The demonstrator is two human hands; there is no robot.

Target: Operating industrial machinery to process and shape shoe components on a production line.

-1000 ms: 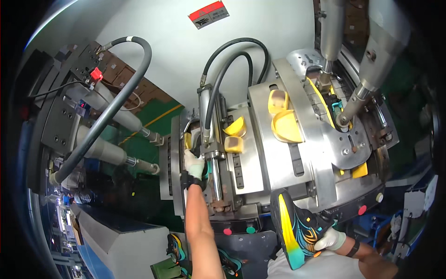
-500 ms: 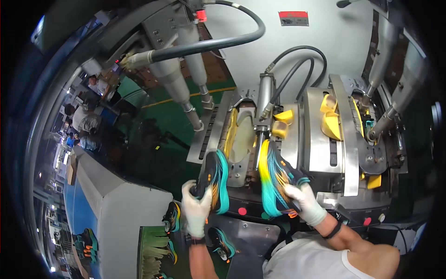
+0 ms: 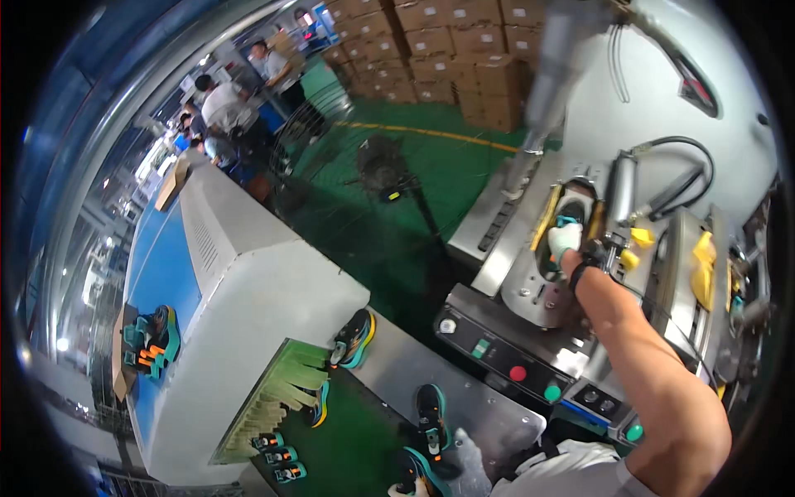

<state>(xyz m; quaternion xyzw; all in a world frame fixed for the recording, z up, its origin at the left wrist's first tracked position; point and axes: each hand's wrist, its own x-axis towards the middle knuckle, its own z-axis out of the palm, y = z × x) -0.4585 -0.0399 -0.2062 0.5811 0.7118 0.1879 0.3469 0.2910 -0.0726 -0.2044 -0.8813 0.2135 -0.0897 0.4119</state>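
My right arm stretches out to the press station (image 3: 538, 290), and my gloved right hand (image 3: 565, 238) is closed over a black and teal sports shoe (image 3: 570, 212). That shoe lies in the station's cavity, beside a yellow pad (image 3: 544, 217); hand and wrist hide part of it. At the lower edge, white glove fingers of my left hand (image 3: 420, 489) grip another dark shoe with a teal sole (image 3: 424, 465); the rest of this hand is cut off. Just beyond it, a similar shoe (image 3: 432, 418) rests at the metal shelf's edge (image 3: 497, 418).
Several shoes sit by the strip curtain (image 3: 277, 398) of a grey machine (image 3: 248, 331), others on its blue top (image 3: 170, 273). A button panel (image 3: 497, 360) fronts the press. A floor fan (image 3: 383, 170), stacked cartons (image 3: 431, 50) and several people (image 3: 228, 108) are farther off.
My view has swung left. My right hand has carried its shoe into the press's left station. My left hand has dropped with its shoe to the lower edge.
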